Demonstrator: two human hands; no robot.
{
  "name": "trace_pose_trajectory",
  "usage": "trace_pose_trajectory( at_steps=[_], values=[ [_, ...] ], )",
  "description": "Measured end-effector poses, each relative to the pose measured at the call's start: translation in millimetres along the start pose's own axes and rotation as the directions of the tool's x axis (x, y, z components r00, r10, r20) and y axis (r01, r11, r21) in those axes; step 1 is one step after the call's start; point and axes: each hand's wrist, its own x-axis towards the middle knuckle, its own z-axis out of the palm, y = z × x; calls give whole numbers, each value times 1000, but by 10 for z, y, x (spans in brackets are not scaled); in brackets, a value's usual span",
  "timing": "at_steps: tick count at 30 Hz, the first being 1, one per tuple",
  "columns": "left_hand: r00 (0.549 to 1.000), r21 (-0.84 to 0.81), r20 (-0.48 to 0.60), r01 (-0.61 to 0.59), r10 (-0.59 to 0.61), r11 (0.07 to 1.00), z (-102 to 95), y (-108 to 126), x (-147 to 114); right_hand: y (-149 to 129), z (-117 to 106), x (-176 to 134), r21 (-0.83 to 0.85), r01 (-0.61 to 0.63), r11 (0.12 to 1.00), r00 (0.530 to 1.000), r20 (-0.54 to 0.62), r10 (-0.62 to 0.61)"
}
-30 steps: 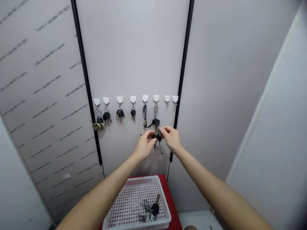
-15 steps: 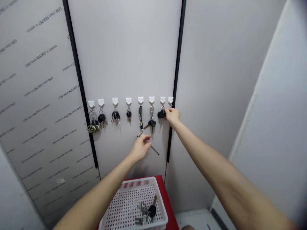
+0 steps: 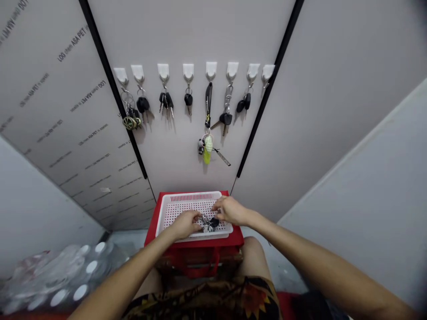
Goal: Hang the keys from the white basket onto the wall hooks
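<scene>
A small heap of keys (image 3: 208, 226), silver pieces and a black-headed key, lies in the front right part of a white perforated basket (image 3: 161, 218). My left hand (image 3: 185, 223) is at the heap's left side, thumb and forefinger apart by the silver pieces. From the right, my right hand (image 3: 230, 210) reaches over the basket rim with curled fingers at the black-headed key (image 3: 214, 221), whose blade is hidden by them. Above, several key bunches hang from white hooks; the rightmost hook (image 3: 267, 73) bears none. Two black-headed keys (image 3: 244, 103) hang beside it.
The basket rests on a red surface (image 3: 151, 231) between my knees. A strap with a green charm (image 3: 207, 149) dangles low from a middle hook. Black strips (image 3: 256, 120) edge the wall panel. Bottles with white caps (image 3: 80, 292) stand at the lower left.
Both my hands have come down from the hanging keys to the heap in the basket. The right hand has left the black-headed keys near the right end. My view has tilted down.
</scene>
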Motion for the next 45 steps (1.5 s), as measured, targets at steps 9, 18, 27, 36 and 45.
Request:
trace_pose_trajectory(
  at_steps=[9, 18, 27, 36, 45],
  values=[
    [999, -9, 46, -14, 14, 1000, 93, 3, 115, -115, 217, 33, -212, 68, 975, 995, 81, -52],
    [997, -238, 40, 66, -58, 969, 111, 27, 119, -8, 265, 76, 131, -101, 986, 983, -139, 119],
    [992, -525, -100, 16, -80, 851, -154, 127, 197, 21, 94, 111, 425, -246, 871, 902, -230, 366],
    [975, -459, -204, -20, -83, 888, -424, 242, 202, -103, 34, 79, 390, 33, 920, 947, -307, 96],
    [963, -490, -266, -92, -48, 867, -645, 367, 219, -53, 13, 108, 609, -10, 793, 940, -264, 214]
  ],
)
